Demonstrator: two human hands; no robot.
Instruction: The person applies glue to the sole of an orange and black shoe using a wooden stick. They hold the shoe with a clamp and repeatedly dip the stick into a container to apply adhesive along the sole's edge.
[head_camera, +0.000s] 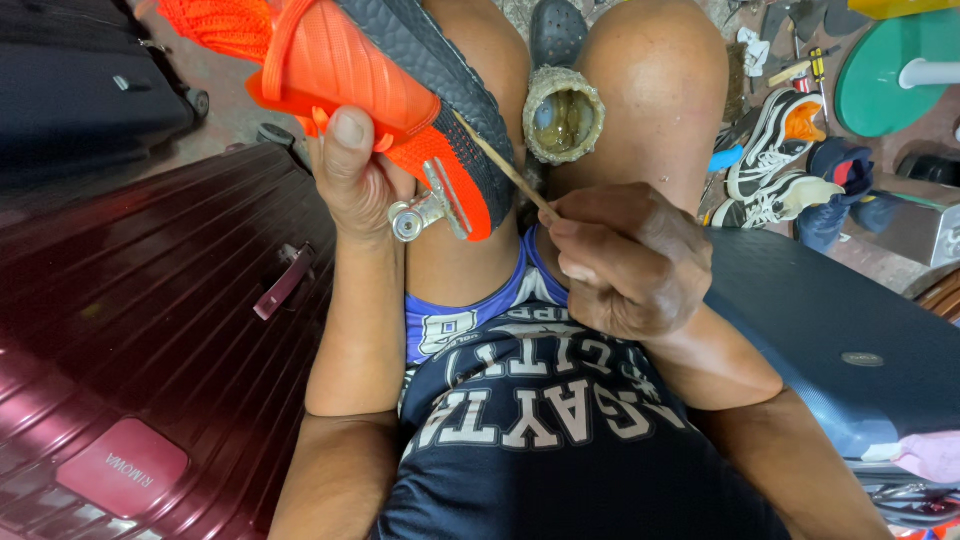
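Left hand (352, 180) clamped on orange knit shoe with grey sole (350, 60), right hand (625, 260) pinching thin wooden stick (500, 160), crusted round tin of yellowish glue (563, 113) at twelve o'clock between knees

The left hand (352, 180) is raised in front of the knees, forearm upright, thumb pressed flat and pointing up, the other fingers wrapped behind in a closed grip. The right hand (625, 262) sits lower and to the right, knuckles up, fingers curled and pinched together, its forearm angling back toward the body.
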